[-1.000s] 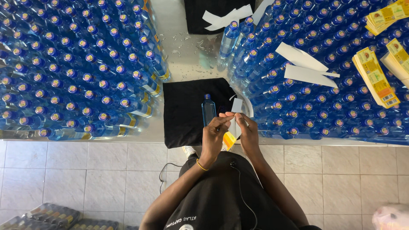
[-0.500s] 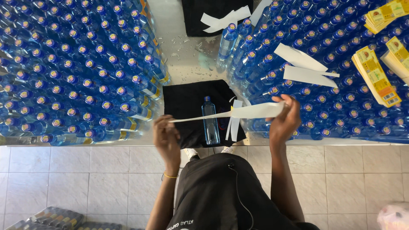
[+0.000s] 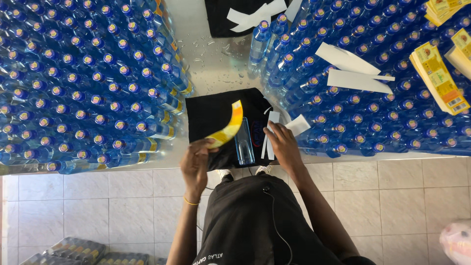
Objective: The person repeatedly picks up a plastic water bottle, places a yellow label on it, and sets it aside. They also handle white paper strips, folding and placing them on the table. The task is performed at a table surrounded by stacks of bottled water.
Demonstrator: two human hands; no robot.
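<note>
The left hand (image 3: 196, 164) pinches a curled yellow label (image 3: 226, 130) in its fingers, while the right hand (image 3: 283, 145), fingers spread and holding nothing, rests beside the lying bottle (image 3: 243, 142) on the black cloth (image 3: 211, 115).

A bottle (image 3: 244, 142) lies on the cloth (image 3: 211, 113) before you, bottle crowds (image 3: 83, 83) standing left and right, paper strips (image 3: 355, 81) atop the right ones

- I'm seeing a glossy yellow paper label (image 3: 226, 128) curling.
- I'm noting a clear blue plastic bottle (image 3: 244, 142) lying on matt black cloth (image 3: 208, 114).
- I'm viewing a shiny metal table (image 3: 216, 64).
</note>
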